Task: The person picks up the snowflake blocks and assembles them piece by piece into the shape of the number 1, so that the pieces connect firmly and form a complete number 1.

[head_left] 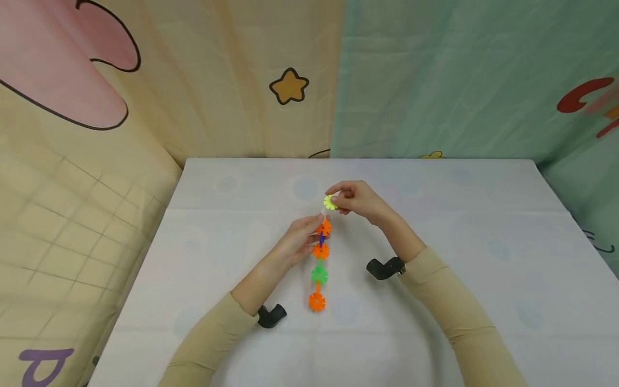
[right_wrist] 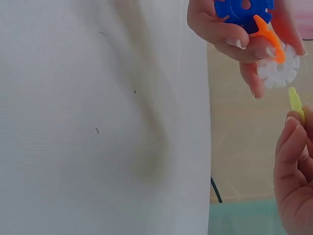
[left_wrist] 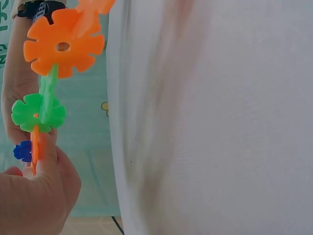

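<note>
A chain of notched plastic snowflake discs hangs from my left hand [head_left: 301,236], which grips it near the top. In the head view, an orange disc [head_left: 316,302] forms the lower end, with a green disc [head_left: 319,274] above. The right wrist view shows a blue disc [right_wrist: 239,11], an orange disc [right_wrist: 270,38] turned nearly edge-on, and a translucent white disc [right_wrist: 279,71] at the chain's upper end. Between thumb and fingers, my right hand [head_left: 355,200] pinches a yellow disc [right_wrist: 295,100]. A small gap separates yellow from white.
Beneath the hands is a table with a white cloth [head_left: 217,258]. Patterned curtains [head_left: 232,80] stand behind it and at both sides. Black angled pieces [head_left: 385,268] stick out at the wrists.
</note>
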